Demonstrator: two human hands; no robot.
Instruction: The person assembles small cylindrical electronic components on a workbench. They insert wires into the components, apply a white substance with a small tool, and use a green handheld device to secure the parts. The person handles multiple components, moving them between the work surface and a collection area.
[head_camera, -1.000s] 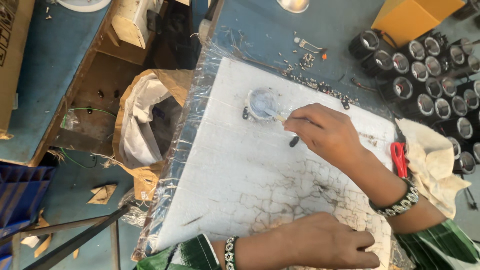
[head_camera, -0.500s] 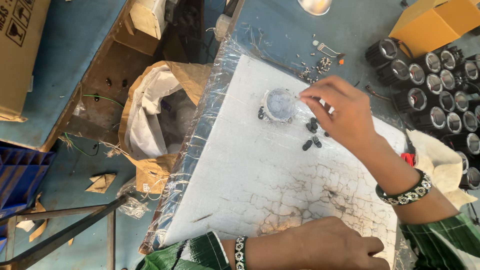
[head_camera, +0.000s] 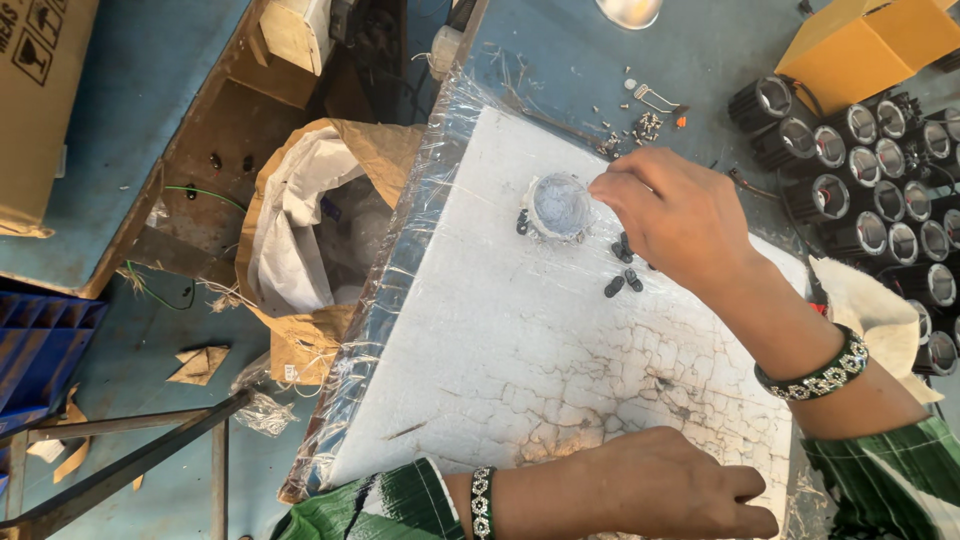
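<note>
Bench (head_camera: 560, 60) surface, painted blue, runs off the frame at top and right, and much of it is covered. Largest on it is the white cracked board (head_camera: 520, 350), wrapped at its left edge in clear plastic film (head_camera: 400, 270); the board's near edge is cut off by the bottom of the frame and partly hidden under the left hand. Left of the board the bench ends, and an open paper sack (head_camera: 330, 240) with a white liner stands in the gap below (its contents are too dim to make out). Rows of black cylindrical housings (head_camera: 880, 190) crowd the right edge, several cut off by the frame, leaving open room only along the board's middle.

Left hand (head_camera: 640, 495) lies flat, palm down, fingers loosely together on the board's near edge, gripping nothing. Right hand (head_camera: 680, 215) hovers over the board's far end, fingertips pinched together just beside the small round cup (head_camera: 558, 207) of grey paste; whether anything sits between the fingertips cannot be told. Small black parts (head_camera: 622, 280) lie on the board, some half hidden beneath that hand.
</note>
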